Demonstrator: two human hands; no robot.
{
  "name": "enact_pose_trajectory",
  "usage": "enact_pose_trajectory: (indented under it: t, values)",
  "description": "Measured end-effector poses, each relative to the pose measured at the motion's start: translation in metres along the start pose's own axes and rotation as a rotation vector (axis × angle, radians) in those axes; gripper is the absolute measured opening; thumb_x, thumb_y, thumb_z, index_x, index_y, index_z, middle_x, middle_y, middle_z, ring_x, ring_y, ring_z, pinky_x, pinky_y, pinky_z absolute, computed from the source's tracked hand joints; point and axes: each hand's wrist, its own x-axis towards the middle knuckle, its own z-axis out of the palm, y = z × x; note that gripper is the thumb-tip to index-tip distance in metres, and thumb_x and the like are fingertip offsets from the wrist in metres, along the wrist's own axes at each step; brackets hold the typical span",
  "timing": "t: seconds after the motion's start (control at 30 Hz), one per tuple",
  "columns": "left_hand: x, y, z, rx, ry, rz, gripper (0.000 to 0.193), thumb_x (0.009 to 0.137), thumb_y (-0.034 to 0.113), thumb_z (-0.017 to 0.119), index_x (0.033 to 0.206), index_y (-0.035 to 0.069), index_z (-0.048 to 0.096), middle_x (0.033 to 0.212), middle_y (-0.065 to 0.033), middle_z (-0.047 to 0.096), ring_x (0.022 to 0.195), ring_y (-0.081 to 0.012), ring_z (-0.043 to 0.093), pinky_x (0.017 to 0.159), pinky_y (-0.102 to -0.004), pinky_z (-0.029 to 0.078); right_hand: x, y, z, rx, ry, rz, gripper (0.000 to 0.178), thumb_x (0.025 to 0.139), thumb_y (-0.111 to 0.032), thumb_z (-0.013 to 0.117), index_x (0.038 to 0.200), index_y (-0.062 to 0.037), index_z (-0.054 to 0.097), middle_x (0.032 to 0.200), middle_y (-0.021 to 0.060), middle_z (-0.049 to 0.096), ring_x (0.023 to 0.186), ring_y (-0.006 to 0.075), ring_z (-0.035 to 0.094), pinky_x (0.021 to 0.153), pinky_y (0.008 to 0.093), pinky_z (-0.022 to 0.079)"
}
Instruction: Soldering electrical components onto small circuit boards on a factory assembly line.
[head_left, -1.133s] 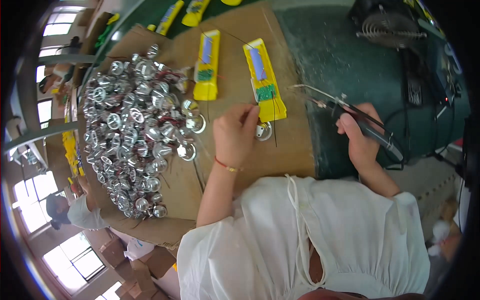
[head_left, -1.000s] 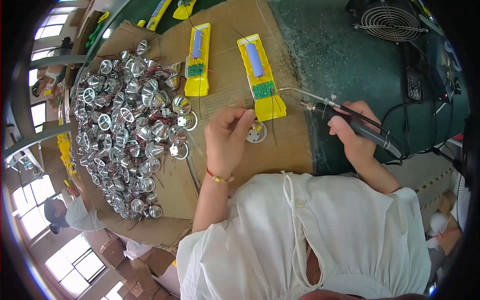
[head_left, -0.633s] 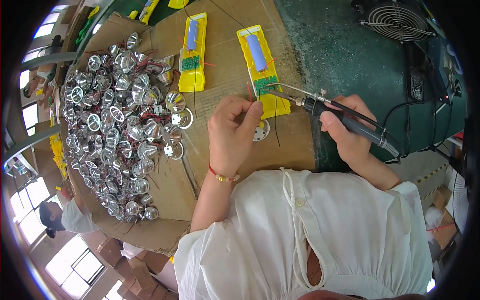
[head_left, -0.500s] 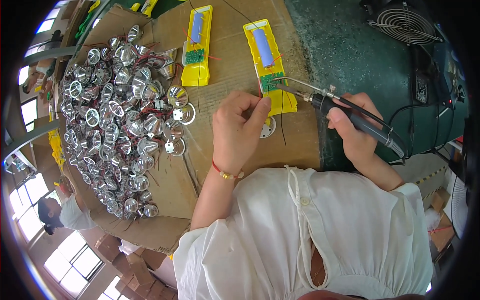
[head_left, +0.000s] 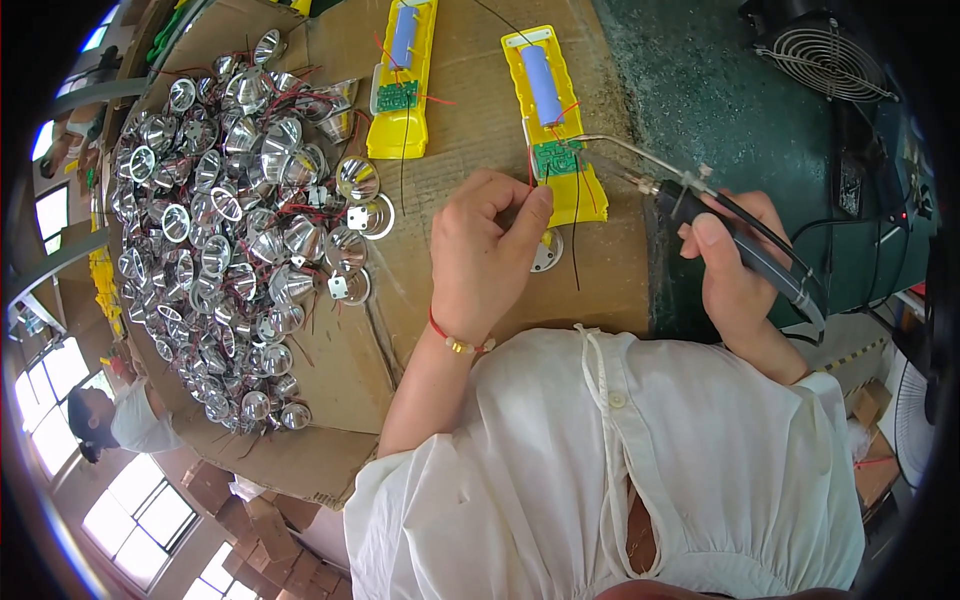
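Cardboard sheet (head_left: pixel 470 100), reflector heap (head_left: pixel 230 220) left of left hand (head_left: pixel 480 255), second yellow housing (head_left: pixel 402 80) beyond.

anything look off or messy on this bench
Nothing is damaged or spilled. The silver reflector cups lie in a loose heap, red wires tangled among them, on the cardboard. Some cups sit apart at the heap's edge.

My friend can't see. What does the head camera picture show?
A right hand holds a black soldering iron at a green circuit board in a yellow plastic case, while the left hand pinches thin wires beside it. Shiny silver reflector cups are piled on brown cardboard.
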Motion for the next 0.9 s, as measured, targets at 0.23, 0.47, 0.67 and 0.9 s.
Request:
enact_pose_trajectory:
  t: [0.23,0.47,0.67,0.9]
  values:
    - [0.001,-0.001,-0.001,0.013,-0.015,-0.003,0.016,0.078,0.011,0.064,0.071,-0.002,0.061,0.069,-0.0085,0.056,0.052,-0.0147,0.052,0.049,-0.0274,0.04,-0.005,-0.004,-0.02,-0.08,0.02,-0.191,0.017,0.081,-0.007,0.061,0.091,0.0024,0.051,0.071,0.0094,0.059,0.066,0.0133,0.055,0.062,0.0249,0.045]
    - [-0.001,-0.003,0.002,0.109,0.023,0.039,0.014,0.079,0.009,0.064,0.072,-0.003,0.061,0.068,-0.0071,0.057,0.053,-0.013,0.054,0.05,-0.0261,0.042,0.016,0.012,-0.05,-0.471,0.232,-0.214,0.018,0.084,-0.008,0.06,0.097,0.0012,0.052,0.07,0.0077,0.058,0.067,0.0137,0.054,0.06,0.0226,0.042]
    - [-0.01,-0.007,0.004,-0.279,0.134,0.111,0.006,0.083,0.001,0.06,0.082,-0.004,0.063,0.078,-0.004,0.057,0.064,-0.0085,0.053,0.057,-0.0227,0.044,0.002,-0.001,-0.037,-0.117,0.0,-0.258,0.016,0.08,-0.001,0.06,0.091,0.0012,0.049,0.072,0.0068,0.055,0.066,0.012,0.05,0.061,0.0243,0.041]
    - [0.0,0.008,0.011,-0.01,-0.014,0.084,0.016,0.08,0.012,0.065,0.071,-0.001,0.064,0.075,-0.0054,0.048,0.062,-0.0115,0.049,0.053,-0.0244,0.039,-0.003,0.008,-0.021,-0.107,-0.134,-0.188,0.018,0.074,-0.004,0.068,0.085,0.0022,0.055,0.077,0.0116,0.06,0.071,0.0168,0.057,0.067,0.0292,0.047]
